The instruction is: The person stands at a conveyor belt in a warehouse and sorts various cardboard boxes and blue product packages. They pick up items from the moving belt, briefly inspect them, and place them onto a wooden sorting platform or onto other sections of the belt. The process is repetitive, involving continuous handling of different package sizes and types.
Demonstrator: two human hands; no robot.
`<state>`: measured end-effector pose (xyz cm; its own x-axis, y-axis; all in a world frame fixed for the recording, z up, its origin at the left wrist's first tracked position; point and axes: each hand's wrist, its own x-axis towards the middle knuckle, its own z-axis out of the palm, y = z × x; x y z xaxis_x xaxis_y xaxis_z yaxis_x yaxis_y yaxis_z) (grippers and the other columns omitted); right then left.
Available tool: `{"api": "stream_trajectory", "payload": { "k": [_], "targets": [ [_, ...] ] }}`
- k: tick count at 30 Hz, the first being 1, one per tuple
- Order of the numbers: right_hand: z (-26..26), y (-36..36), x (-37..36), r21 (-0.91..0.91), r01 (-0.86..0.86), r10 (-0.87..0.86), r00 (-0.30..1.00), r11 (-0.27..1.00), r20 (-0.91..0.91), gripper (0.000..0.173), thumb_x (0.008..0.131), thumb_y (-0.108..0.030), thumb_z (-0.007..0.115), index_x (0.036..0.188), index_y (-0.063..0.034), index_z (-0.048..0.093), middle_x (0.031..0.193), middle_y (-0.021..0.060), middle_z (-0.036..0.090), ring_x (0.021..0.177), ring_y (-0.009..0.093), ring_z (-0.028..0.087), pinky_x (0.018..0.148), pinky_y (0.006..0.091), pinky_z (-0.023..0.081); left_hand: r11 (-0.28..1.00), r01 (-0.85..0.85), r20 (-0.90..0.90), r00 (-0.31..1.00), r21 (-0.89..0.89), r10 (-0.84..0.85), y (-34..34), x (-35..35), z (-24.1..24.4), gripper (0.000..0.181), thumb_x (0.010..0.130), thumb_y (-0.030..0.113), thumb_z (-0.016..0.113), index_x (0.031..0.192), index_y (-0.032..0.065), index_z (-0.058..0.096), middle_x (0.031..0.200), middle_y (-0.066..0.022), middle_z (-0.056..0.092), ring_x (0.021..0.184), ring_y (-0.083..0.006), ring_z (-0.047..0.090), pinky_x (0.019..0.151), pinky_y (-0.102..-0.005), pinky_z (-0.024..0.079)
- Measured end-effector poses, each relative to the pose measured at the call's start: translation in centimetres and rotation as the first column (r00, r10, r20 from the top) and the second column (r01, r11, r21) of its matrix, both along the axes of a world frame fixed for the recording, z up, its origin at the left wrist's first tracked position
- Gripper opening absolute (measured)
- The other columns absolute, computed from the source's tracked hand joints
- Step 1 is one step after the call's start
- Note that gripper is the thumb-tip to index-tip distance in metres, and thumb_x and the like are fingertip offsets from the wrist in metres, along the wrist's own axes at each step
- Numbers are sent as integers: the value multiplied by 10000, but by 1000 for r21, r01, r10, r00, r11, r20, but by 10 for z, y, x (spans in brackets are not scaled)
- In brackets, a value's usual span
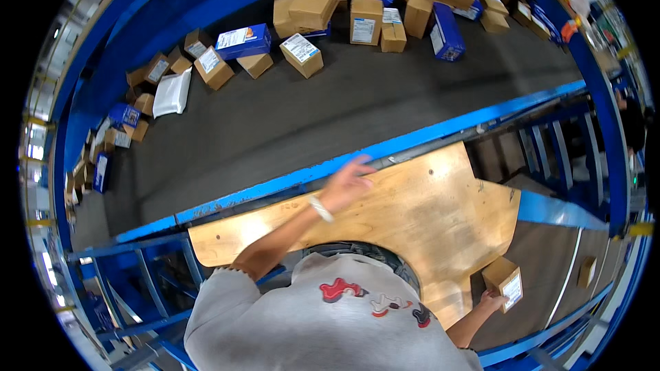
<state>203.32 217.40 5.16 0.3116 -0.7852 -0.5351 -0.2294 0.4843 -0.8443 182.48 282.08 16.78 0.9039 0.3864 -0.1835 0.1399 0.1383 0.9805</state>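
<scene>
My left hand [346,185], slightly blurred, is raised over the blue edge rail [289,185] of a dark conveyor belt [330,108], fingers apart with nothing in them. A pale band circles that wrist. Off to the right, my right hand [493,301] grips a small brown cardboard box [502,281] by its lower side. This box bears a white label on one face and is held over a second belt [546,263]. A pale plywood worktop [412,201], cut out around my body, lies between the two belts.
Brown cartons [366,23], blue boxes [447,33] and a white plastic mailer [172,93] line the belt's far side. Another small carton [587,271] sits on the right-hand belt. Blue steel frames [600,98] flank both sides. A person [629,118] is partly visible at far right.
</scene>
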Motion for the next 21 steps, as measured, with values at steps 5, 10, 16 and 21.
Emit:
{"api": "stream_trajectory", "payload": {
  "k": [5, 10, 16, 21],
  "targets": [
    [57, 195, 145, -262, -410, 436, 899, 874, 47, 543, 985, -458, 667, 1405, -118, 621, 1219, 126, 654, 1041, 221, 627, 766, 377, 541, 862, -507, 52, 861, 4, 506, 135, -51, -13, 677, 971, 88, 717, 1562, 111, 390, 1371, -142, 610, 1117, -221, 694, 966, -341, 559],
    [57, 521, 229, -479, -862, 986, 141, 166, 88, 690, 890, -196, 842, 1453, -11, 489, 1418, 175, 522, 1140, 232, 617, 895, 349, 579, 588, -513, -4, 751, 625, 660, 292, 16, -24, 946, 838, 324, 873, 1588, 86, 347, 1534, -215, 398, 1387, -349, 469, 1097, -440, 462],
    [31, 814, 319, -868, -258, 869, -388, -424, -308, 1057, 674, -257, 971, 1528, -24, 394, 1573, 232, 338, 1419, 404, 408, 1137, 490, 421, 300, -197, -62, 734, 933, 676, 465, 196, -16, 1285, 661, 625, 907, 1640, 132, 238, 1654, -365, 148, 1544, -508, 181, 1251, -528, 226],
    [35, 1003, 362, -776, -8, 710, -410, -631, -573, 1322, 534, -380, 997, 1595, -26, 292, 1619, 288, 284, 1518, 443, 266, 1237, 517, 266, 375, 11, -282, 679, 927, 677, 545, 250, -42, 1289, 663, 614, 865, 1664, 166, 188, 1582, -456, 233, 1535, -574, 126, 1248, -542, 198]
  ]
}}
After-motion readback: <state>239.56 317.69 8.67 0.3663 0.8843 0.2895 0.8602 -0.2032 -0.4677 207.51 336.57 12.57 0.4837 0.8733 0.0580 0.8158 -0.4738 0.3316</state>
